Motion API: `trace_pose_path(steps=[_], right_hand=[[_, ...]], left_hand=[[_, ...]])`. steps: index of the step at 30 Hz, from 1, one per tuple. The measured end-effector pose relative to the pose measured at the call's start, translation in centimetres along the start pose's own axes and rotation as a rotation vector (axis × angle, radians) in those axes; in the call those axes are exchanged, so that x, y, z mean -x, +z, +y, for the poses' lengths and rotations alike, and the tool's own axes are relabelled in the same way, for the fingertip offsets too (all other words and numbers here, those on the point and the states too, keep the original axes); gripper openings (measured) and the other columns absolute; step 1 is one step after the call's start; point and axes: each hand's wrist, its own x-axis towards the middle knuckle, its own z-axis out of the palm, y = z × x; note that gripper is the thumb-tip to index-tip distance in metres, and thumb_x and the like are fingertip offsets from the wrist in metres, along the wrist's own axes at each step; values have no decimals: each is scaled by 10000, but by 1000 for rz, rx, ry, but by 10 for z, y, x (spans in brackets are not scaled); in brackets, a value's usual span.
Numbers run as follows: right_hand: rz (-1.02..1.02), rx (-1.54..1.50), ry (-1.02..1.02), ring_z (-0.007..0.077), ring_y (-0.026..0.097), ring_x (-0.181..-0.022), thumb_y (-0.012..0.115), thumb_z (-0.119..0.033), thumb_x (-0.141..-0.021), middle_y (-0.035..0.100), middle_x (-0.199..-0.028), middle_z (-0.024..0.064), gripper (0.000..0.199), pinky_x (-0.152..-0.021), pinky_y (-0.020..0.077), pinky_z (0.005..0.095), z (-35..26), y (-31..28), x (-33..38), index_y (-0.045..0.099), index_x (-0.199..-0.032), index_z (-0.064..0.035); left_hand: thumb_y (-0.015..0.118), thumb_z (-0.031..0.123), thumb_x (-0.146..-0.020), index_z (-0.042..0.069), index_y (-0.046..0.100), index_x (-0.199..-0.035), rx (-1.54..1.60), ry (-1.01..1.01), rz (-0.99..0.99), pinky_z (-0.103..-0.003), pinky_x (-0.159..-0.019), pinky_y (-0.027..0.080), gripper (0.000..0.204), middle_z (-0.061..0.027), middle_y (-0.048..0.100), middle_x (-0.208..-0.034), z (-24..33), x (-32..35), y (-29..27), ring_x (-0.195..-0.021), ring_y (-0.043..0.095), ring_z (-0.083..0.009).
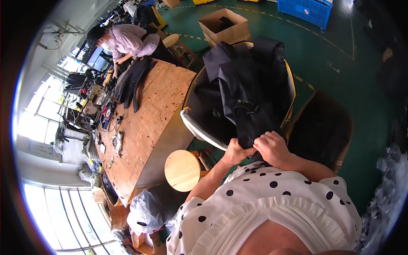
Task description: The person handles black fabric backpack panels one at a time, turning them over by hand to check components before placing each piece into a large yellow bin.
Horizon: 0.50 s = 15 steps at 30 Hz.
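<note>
Close in front of my body, my left hand (237,151) and my right hand (273,148) are closed side by side on the near end of a black garment (246,108). Its smooth dark cloth runs away from me over a large yellow-edged bin (200,127), which holds more black cloth. A small greenish mark shows on the garment. Whether it is trousers or a jacket, I cannot tell. My fingertips are partly hidden in the folds.
Left of the bin stands a wooden worktable (163,95) with black fabric pieces (135,80) and small tools. A person (131,40) bends over its far end. Nearby are a round stool (182,170), a cardboard box (223,26), a dark-filled box (321,129) and a blue crate (305,12).
</note>
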Motion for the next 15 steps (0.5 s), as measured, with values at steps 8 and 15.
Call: trace_pose_path(steps=[8, 15], right_hand=[[-125, -19, 21, 199, 537, -644, 632, -138, -715, 563, -628, 16, 125, -588, 385, 332, 55, -8, -45, 526, -658, -105], [48, 221, 179, 272, 562, -708, 656, -152, -695, 577, -659, 71, 115, -621, 443, 398, 176, 22, -100, 562, -709, -88]], left_hand=[[713, 122, -727, -53, 590, -764, -150, -44, 63, -261, -463, 434, 217, -31, 566, -562, -14, 3, 8, -498, 484, -70], [727, 116, -679, -53, 611, -862, -277, 249, -64, -338, -685, 484, 275, -182, 615, -766, 66, 19, 37, -698, 608, -290]])
